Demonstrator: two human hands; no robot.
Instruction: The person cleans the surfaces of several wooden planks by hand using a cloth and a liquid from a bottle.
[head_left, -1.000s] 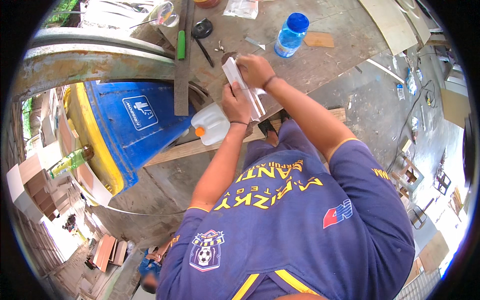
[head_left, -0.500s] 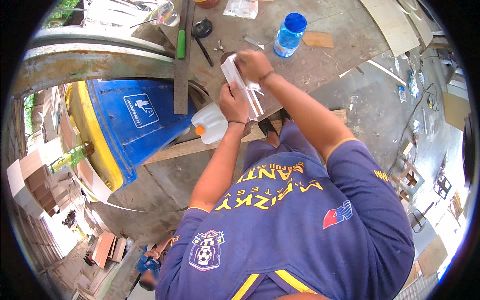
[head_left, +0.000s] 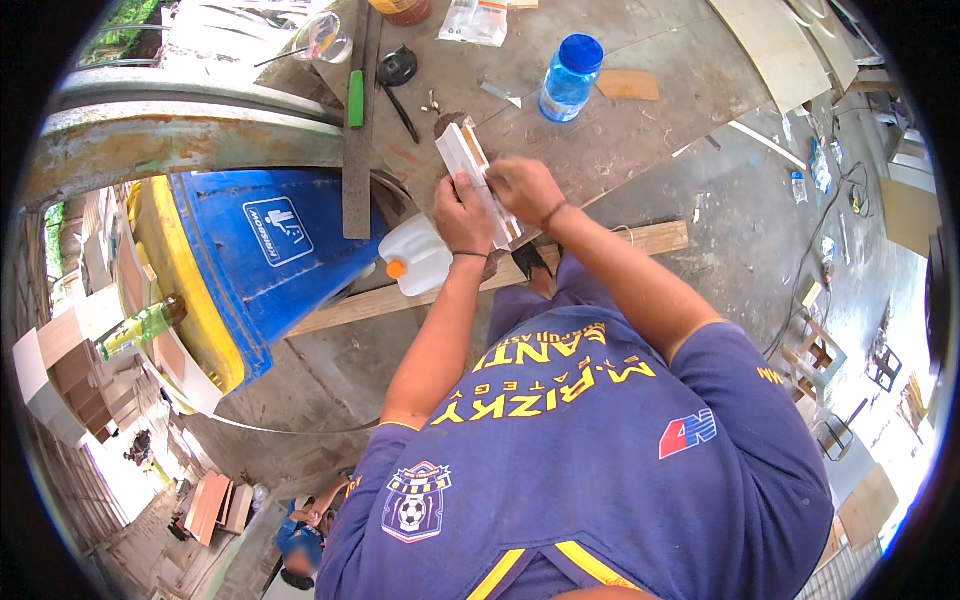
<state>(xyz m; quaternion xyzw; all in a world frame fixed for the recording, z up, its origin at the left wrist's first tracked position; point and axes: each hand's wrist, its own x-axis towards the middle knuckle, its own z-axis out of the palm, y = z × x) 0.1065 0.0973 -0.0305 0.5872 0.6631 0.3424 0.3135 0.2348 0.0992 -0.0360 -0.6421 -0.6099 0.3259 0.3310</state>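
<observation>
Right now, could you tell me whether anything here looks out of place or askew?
The blue bin lies tipped beside the workbench, and the white jug leans by it. Both hands hold the white wooden piece.

a: we can't see the near end of the white strip point(head_left: 470, 170); our left hand point(head_left: 462, 212) and right hand point(head_left: 524, 188) cover it, fingertips tucked out of sight.

b: the white jug point(head_left: 420, 255) is partly behind our left wrist. the orange container point(head_left: 402, 9) is cut off by the top rim, and the small bits near the pliers point(head_left: 432, 102) are too tiny to name.
</observation>
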